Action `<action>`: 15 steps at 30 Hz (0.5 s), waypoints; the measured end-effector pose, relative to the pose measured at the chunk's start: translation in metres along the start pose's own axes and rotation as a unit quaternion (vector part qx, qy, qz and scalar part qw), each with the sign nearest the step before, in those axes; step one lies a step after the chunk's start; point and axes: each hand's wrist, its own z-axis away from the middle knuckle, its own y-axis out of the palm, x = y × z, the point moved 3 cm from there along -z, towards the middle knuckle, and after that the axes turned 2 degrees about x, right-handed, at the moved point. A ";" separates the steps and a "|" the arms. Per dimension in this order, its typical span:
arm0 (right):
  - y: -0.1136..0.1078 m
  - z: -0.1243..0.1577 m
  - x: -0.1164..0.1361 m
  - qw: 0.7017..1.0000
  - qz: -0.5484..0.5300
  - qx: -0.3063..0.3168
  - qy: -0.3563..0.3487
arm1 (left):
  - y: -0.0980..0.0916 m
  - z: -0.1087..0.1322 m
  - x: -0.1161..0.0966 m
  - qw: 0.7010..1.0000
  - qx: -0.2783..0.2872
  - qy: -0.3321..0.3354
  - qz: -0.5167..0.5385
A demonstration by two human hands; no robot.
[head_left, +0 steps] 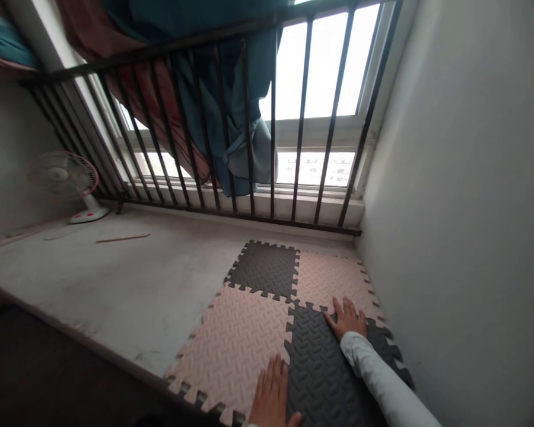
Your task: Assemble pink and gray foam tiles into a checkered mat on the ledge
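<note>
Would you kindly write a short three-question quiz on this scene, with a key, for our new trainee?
1. How many interlocking tiles show, and how many of them are dark?
2. True or false: both of the person's hands are raised clear of the tiles.
3. Where does the fan stand? A) on a tile; B) on the pale surface, at the left of the picture; C) in one of the hands.

Key:
1. Four; two are dark.
2. False: the left hand and the right hand both rest on the tiles.
3. B.
</note>
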 end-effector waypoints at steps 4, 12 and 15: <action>-0.015 0.013 0.014 0.998 -0.010 0.048 0.041 | 0.010 0.041 0.001 0.999 0.026 -0.035 0.015; -0.019 0.093 0.023 0.992 -0.048 0.116 -0.007 | -0.023 0.079 0.000 0.981 -0.087 -0.172 -0.022; -0.012 0.115 0.003 0.993 -0.045 0.109 0.007 | -0.034 0.081 0.003 0.966 -0.145 -0.212 -0.042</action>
